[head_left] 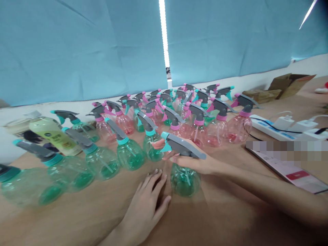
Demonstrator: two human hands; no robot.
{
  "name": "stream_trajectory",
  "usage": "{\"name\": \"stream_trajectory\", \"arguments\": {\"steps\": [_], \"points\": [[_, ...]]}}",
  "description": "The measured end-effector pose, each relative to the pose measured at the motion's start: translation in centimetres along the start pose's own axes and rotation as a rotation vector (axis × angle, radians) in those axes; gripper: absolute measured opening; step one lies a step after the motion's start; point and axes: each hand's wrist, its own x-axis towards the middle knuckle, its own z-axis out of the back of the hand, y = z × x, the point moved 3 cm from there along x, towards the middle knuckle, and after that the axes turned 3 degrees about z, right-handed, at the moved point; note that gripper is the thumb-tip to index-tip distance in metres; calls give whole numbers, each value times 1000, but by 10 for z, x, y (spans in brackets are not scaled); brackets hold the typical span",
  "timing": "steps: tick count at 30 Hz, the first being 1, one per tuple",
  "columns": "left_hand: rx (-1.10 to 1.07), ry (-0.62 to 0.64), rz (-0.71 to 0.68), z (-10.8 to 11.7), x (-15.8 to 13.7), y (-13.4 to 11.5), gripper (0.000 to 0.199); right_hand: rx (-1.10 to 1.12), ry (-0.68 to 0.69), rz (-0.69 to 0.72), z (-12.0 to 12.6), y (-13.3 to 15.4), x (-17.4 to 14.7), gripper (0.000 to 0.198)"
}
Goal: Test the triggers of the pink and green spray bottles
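Observation:
My right hand point(191, 164) is wrapped round the neck of a green spray bottle point(185, 182), just under its grey and turquoise trigger head. The bottle is upright, and whether its base touches the table cannot be made out. Palm down on the brown table, my left hand point(146, 196) lies to the left of that bottle with its fingers stretched out and nothing in them. Ahead of it stand another green spray bottle point(130, 155) and a second green one point(153, 145), part of a curved row running to the left.
Behind are several pink spray bottles point(239, 126) mixed with green ones, closely packed. A pale green bottle point(55, 133) stands at the left. On the right lie a white power strip point(271, 128) with chargers, a phone-like flat device point(294, 172), and an open cardboard box point(287, 87).

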Motion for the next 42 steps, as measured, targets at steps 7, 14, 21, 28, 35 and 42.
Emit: {"name": "stream_trajectory", "arguments": {"steps": [7, 14, 21, 28, 35, 42], "points": [[-8, -6, -8, 1, 0, 0, 42, 5, 39, -1, 2, -2, -1, 45], [-1, -3, -12, 0, -1, 0, 43, -82, -15, 55, 2, -3, -2, 27], [-12, -13, -8, -1, -1, 1, 43, -156, -82, 64, 1, 3, 1, 16], [-16, 5, -5, -1, -1, 1, 44, -203, -148, 116, 0, 10, 0, 18], [-26, 13, -4, 0, 0, 1, 45, -181, -114, 51, 1, 7, 1, 6], [-30, -8, 2, -1, -1, 1, 44, -157, -93, -23, 2, 4, 0, 31]]}}
